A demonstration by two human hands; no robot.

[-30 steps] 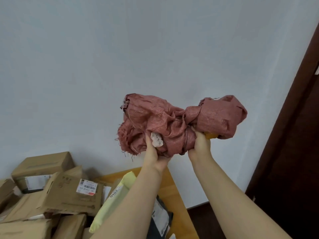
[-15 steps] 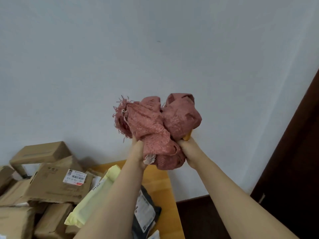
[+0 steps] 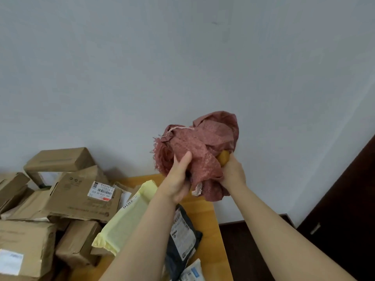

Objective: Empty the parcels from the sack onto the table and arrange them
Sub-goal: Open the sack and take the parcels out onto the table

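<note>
Sack: the red woven sack point(image 3: 203, 142) is crumpled into a tight wad with a frayed edge to the left. It is held in the air in front of the wall point(image 3: 182, 57), above the far end of the table point(image 3: 205, 211) and not touching it.
Left hand: the left hand point(image 3: 178, 179) grips the wad from the left, thumb across the front of the fabric, fingers wrapped behind.
Right hand: the right hand point(image 3: 233, 172) clutches the lower right of the wad, fingers mostly buried in the folds.
Unclear item: a yellow-brown lump point(image 3: 224, 158) shows between the fabric and the right hand. Cannot tell whether it is a small parcel or part of the sack.
Parcels: all lie on the table in a loose heap.
- cardboard boxes point(image 3: 81, 201) tilted and overlapping at left
- pale yellow mailer point(image 3: 125, 222) leaning on them
- dark grey poly mailer point(image 3: 182, 238) beside it, under the left forearm
- white mailer point(image 3: 192, 272) at the bottom edge
Done (judged): emptying looks essentially complete. The sack is bunched small and shows no bulk apart from the lump.
Left (judged): check the lump, put the sack aside, then do all of the arranging. Nothing on the table is squared up or sorted yet.
Surroundings: dark door point(image 3: 345, 199) at right.
</note>
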